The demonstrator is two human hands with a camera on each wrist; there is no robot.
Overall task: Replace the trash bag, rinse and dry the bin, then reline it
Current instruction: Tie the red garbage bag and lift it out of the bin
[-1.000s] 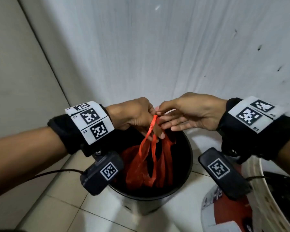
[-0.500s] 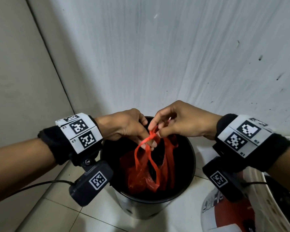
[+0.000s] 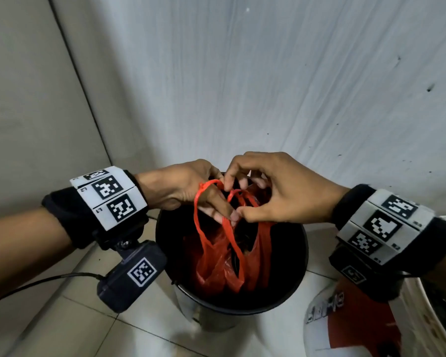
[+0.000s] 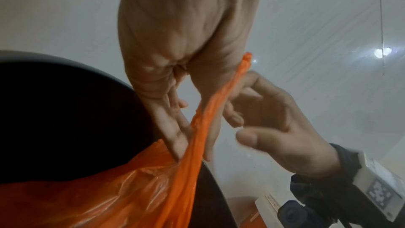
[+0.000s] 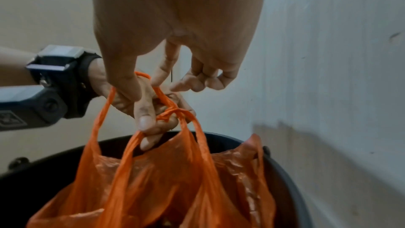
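Down in the corner stands one black bin (image 3: 292,292) on the tiled floor (image 3: 144,338), close to the pale wall (image 3: 268,86) on its far side. One red-orange trash bag (image 3: 216,269) sits inside it, its body slumped below the rim while its handle loops are drawn up above the opening. Two hands meet over the bin, touching each other. The left hand (image 3: 188,191) comes in from the left; one thin handle loop runs over its index finger, and its fingers reach down and across among the other strands, so it holds the bag by that hooked loop. The right hand (image 3: 276,191) comes in from the right with its fingers curled; in the right wrist view its thumb and forefinger pinch the twisted strands where two loops cross in a small knot-like tangle just above the rim. From the left wrist view one stretched band of the bag (image 4: 210,119) passes between the left hand's fingers (image 4: 173,124) and slopes down into the bin (image 4: 65,110). Each wrist carries one black strap with white coded markers and one small black camera block beneath. To the near right of the bin lie one red and white container (image 3: 350,323) and the pale rim of one other round vessel (image 3: 422,313), only partly in view
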